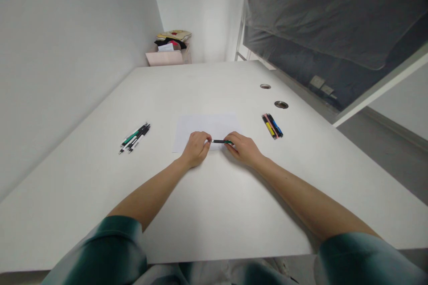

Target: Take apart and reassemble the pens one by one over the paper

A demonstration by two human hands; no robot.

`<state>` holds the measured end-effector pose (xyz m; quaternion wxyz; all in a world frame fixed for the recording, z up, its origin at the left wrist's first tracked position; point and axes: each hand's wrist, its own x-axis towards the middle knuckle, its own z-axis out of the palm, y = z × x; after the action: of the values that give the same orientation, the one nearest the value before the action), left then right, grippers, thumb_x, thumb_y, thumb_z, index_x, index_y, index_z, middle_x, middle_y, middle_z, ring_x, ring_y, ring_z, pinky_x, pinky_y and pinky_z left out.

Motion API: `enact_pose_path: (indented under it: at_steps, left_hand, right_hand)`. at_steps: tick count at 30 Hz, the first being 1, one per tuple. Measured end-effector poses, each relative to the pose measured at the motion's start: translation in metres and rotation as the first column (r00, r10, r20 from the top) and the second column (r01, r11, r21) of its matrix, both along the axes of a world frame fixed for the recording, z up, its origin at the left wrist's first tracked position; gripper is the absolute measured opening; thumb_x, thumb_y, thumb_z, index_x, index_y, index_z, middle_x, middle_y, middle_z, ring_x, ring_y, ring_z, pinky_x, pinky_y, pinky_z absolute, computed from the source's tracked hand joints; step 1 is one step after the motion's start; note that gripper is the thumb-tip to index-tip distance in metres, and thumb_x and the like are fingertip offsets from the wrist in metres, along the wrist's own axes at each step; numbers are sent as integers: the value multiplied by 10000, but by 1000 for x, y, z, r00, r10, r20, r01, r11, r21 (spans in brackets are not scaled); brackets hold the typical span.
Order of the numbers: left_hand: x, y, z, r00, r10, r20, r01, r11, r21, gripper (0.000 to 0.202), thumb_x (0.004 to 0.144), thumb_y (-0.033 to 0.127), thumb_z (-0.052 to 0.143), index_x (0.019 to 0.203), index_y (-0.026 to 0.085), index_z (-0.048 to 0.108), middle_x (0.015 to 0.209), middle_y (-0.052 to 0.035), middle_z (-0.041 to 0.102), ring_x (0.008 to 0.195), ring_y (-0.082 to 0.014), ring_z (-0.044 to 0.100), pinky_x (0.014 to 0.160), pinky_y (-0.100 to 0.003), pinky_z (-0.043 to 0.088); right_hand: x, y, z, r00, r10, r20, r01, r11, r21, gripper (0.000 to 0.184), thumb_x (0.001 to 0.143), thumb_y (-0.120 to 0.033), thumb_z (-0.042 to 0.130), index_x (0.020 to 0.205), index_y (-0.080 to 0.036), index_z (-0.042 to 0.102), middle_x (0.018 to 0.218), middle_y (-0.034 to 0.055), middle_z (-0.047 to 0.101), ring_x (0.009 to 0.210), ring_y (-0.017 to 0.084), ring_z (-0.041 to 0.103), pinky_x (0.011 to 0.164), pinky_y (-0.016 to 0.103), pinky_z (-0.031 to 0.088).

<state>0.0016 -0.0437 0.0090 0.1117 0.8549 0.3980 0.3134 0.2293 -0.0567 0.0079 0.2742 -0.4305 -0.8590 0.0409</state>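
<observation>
One pen (219,141) in left hand (196,148) and right hand (244,148), heaped pinkish box (164,58)

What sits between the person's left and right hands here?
In the head view, a dark pen bridges the gap from the left hand to the right hand, with white paper behind it.

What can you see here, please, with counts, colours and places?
Table: one, white, centre
Paper: one, white, mid-table
Held pen: one, black-green, over paper
Loose pens: several, black, white, green, left
Pens or markers: several, black, yellow, pink, blue, right
Table holes: two, silvery, far right
Box: one, pale pink, far end
Piled things: several, multicoloured, in box
Covering: count unclear, dark grey, upper right
Walls: two, white, left, back
Floor: one, grey, right
Sleeves: two, teal, bottom
Left hand: one, bare, pen's left
Right hand: one, bare, pen's right
</observation>
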Motion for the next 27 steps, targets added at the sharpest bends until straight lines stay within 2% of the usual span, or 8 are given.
enact_pose_path:
  at_steps: [10, 16, 21, 24, 27]
  left_hand:
    - [0, 2, 0, 999, -14, -37, 14, 1000, 1, 231, 944, 293, 362, 889, 196, 564, 881, -80, 635, 883, -224, 559, 918, -416, 395]
    - [1, 4, -3, 1000, 24, -18, -23, 999, 24, 256, 962, 304, 344, 924, 192, 571, 892, -78, 647, 898, -218, 564, 911, -399, 405]
    - [0, 4, -4, 1000, -16, -16, 17, 998, 55, 274, 960, 311, 370, 876, 180, 594, 850, -76, 661, 845, -212, 585, 864, -398, 442]
    - [0, 4, -5, 998, -30, 48, 29, 999, 29, 244, 938, 327, 454, 893, 174, 639, 860, -76, 693, 842, -208, 621, 834, -378, 480]
    - [-1, 4, -8, 984, 8, 180, 3, 998, -59, 212, 900, 330, 553, 980, 182, 681, 885, -59, 730, 830, -189, 667, 818, -338, 519]
  right_hand:
    - [0, 0, 0, 1000, -8, 10, 8, 1000, -8, 195, 928, -244, 448, 1027, -188, 607, 966, 84, 660, 732, 166, 596, 636, 272, 396]
    - [-2, -1, -1, 999, -3, 40, 4, 1000, -21, 207, 936, -251, 438, 1039, -193, 608, 962, 80, 670, 775, 171, 605, 640, 267, 384]
    - [-2, -1, 0, 999, -1, 54, 1, 1000, -11, 204, 934, -236, 440, 1038, -187, 608, 958, 80, 672, 788, 172, 607, 638, 265, 383]
    - [0, 0, -1, 998, -16, 60, 17, 1000, -11, 197, 935, -239, 448, 1038, -191, 609, 952, 77, 673, 786, 173, 607, 636, 267, 385]
    - [2, 1, -2, 998, -26, 63, 27, 1000, -13, 199, 932, -234, 454, 1048, -191, 610, 951, 80, 676, 791, 179, 611, 638, 271, 391]
